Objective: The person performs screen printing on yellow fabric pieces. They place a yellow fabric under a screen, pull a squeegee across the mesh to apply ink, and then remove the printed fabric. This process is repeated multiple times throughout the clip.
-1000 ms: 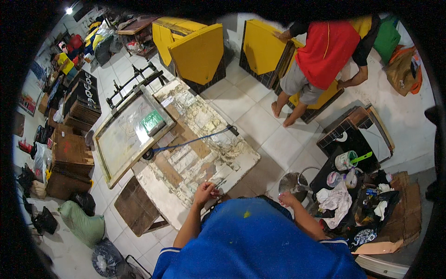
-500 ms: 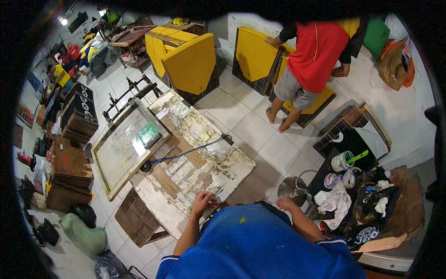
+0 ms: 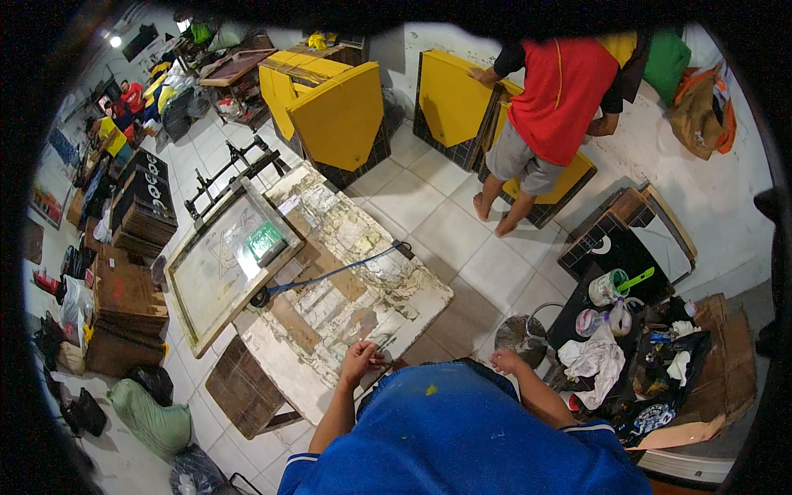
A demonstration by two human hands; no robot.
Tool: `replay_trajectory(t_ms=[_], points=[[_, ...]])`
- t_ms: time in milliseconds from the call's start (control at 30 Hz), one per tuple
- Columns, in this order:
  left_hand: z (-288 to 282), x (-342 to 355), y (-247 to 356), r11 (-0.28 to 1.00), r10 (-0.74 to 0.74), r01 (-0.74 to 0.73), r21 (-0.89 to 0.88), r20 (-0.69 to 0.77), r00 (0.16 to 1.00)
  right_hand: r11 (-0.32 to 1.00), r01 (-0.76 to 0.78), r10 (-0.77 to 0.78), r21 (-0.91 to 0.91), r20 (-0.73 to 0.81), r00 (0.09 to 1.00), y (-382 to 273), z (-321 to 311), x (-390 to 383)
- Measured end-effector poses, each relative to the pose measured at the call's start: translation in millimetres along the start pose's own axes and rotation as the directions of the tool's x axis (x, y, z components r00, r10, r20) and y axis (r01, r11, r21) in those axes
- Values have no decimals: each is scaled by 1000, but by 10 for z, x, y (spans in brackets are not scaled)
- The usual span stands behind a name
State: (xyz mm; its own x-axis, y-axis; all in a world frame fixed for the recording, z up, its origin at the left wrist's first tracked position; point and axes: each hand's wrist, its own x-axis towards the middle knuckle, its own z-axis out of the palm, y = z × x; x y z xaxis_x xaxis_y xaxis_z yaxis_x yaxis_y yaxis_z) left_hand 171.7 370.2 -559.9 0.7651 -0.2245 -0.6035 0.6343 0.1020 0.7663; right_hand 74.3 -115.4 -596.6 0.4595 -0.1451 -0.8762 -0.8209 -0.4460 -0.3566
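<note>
My left hand (image 3: 361,361) hovers at the near edge of a worn, peeling printing table (image 3: 412,297), its fingers curled together; whatever they may hold is too small to make out. Away from the table, my right hand (image 3: 506,361) is beside my body near a grey bucket (image 3: 521,337), fingers also bent closed, their contents hidden. A tilted screen-printing frame (image 3: 216,262) rises over the table's left side, with a patch of green ink (image 3: 264,241) on its mesh. A thin blue strap (image 3: 330,271) stretches across the table.
Stained cloths (image 3: 592,363), an ink tub (image 3: 609,286) and bottles crowd a stand at my right. Yellow-topped boards (image 3: 337,115) lean beyond the table. A barefoot person in a red shirt (image 3: 569,99) bends over more boards. Stacked brown boards (image 3: 124,309) line the left.
Both my hands stay in place. The view has shifted very slightly; nothing on the table has visibly moved.
</note>
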Motion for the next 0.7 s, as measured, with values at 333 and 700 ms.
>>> replay_trajectory(t_ms=[333, 700], points=[[25, -38, 31, 1000, 2, -2, -20, -3, 1000, 1000, 26, -26, 9, 3, 1000, 88, -40, 45], [91, -54, 66, 1000, 18, -19, -6, -84, 996, 999, 54, -54, -1, 50, 997, 315, -106, 144]])
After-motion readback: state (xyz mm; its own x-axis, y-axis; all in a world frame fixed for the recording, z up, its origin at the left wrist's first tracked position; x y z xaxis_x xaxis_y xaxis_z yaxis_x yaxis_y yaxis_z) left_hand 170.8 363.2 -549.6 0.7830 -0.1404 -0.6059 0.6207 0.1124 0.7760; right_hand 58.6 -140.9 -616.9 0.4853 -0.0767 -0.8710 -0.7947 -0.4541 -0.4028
